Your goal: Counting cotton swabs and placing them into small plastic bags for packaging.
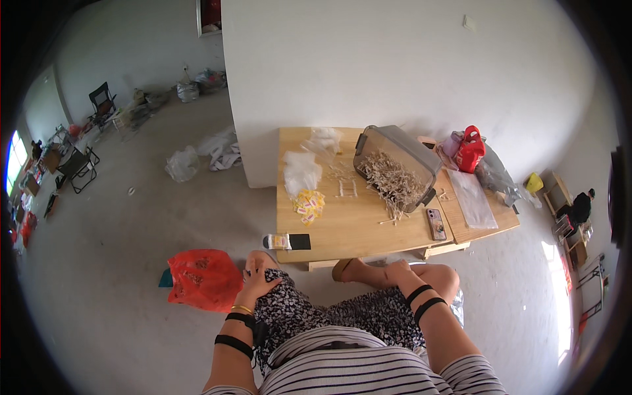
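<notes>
My left hand (259, 283) lies on my left thigh near the knee, fingers spread, holding nothing. My right hand (397, 271) rests against my bent right leg; its fingers are too hidden to read. Beyond my knees stands a wooden table (355, 240). On it, a grey translucent tub (411, 148) lies tipped, its mouth towards me, spilling a heap of cotton swabs (395, 184). To the left are a pile of small yellow-and-white labels (308, 205) and clear plastic bags (301, 172). A small filled packet (278, 241) lies on a black flat piece (300, 241) at the front edge.
A phone (436, 224), a flat clear bag (473, 201) and a red bag (471, 150) are on the table's right side. A red plastic bag (205, 280) sits on the floor by my left leg. Folding chairs (79, 168) and bags stand far left.
</notes>
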`<act>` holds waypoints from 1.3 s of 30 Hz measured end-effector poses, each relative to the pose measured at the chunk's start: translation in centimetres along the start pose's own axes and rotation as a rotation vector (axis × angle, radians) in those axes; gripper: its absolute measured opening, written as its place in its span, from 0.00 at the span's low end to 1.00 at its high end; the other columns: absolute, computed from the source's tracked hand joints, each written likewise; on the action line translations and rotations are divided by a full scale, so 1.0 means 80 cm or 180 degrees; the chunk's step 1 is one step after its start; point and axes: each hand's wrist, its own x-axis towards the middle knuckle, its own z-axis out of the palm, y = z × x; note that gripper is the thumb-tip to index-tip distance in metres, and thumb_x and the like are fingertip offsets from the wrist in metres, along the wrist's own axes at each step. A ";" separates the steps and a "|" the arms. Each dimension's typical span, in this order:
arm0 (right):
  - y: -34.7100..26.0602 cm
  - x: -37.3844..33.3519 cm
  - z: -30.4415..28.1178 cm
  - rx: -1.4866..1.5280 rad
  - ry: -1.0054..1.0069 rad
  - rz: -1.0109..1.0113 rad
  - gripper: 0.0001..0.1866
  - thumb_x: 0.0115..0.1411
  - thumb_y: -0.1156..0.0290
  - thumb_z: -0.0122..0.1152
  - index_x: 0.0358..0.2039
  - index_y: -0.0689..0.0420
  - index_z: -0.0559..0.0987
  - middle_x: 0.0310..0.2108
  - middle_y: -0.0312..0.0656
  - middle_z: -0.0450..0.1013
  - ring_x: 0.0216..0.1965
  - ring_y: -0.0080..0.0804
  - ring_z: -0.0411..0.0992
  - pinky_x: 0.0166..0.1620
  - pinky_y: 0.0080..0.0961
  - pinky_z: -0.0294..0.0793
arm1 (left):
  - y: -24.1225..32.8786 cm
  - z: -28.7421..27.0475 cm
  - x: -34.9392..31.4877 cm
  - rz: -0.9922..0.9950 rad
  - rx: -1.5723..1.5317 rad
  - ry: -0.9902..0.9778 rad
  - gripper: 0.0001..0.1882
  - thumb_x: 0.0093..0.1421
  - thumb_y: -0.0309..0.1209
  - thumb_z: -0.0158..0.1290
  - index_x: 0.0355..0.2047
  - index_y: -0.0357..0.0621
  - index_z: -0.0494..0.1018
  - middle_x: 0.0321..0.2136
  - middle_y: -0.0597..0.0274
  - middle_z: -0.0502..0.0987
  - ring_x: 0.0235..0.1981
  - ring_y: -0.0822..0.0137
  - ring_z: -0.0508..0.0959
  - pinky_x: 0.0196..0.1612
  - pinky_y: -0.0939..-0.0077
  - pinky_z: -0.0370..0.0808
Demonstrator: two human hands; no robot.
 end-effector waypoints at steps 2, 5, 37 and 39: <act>-0.003 -0.020 -0.025 0.0111 0.0276 -0.0064 0.18 0.55 0.54 0.61 0.46 0.40 0.84 0.54 0.41 0.72 0.59 0.41 0.67 0.59 0.46 0.65 | -0.013 0.012 0.003 0.0030 0.0100 0.0136 0.59 0.49 0.73 0.51 0.71 0.47 0.49 0.72 0.42 0.35 0.68 0.23 0.39 0.69 0.41 0.45; 0.015 0.001 -0.009 -0.0075 0.0141 -0.0044 0.20 0.56 0.54 0.60 0.47 0.44 0.83 0.62 0.41 0.67 0.64 0.40 0.64 0.58 0.45 0.67 | 0.003 0.005 0.005 0.0160 0.0138 0.0175 0.59 0.49 0.73 0.51 0.70 0.48 0.50 0.72 0.43 0.33 0.68 0.23 0.39 0.69 0.40 0.46; -0.267 0.183 -0.114 0.5799 0.0384 -0.0959 0.21 0.63 0.74 0.55 0.57 0.58 0.75 0.50 0.43 0.76 0.53 0.33 0.72 0.54 0.27 0.70 | 0.045 0.012 0.144 -0.1949 -0.4379 0.1484 0.52 0.53 0.38 0.69 0.67 0.33 0.47 0.56 0.42 0.65 0.50 0.51 0.74 0.46 0.62 0.75; -0.283 0.192 -0.116 0.5929 0.0498 -0.0864 0.22 0.62 0.76 0.55 0.58 0.59 0.74 0.50 0.45 0.76 0.53 0.35 0.72 0.56 0.27 0.69 | 0.051 0.021 0.148 -0.1747 -0.4597 0.1390 0.41 0.55 0.37 0.66 0.60 0.36 0.55 0.51 0.47 0.69 0.47 0.56 0.75 0.44 0.65 0.76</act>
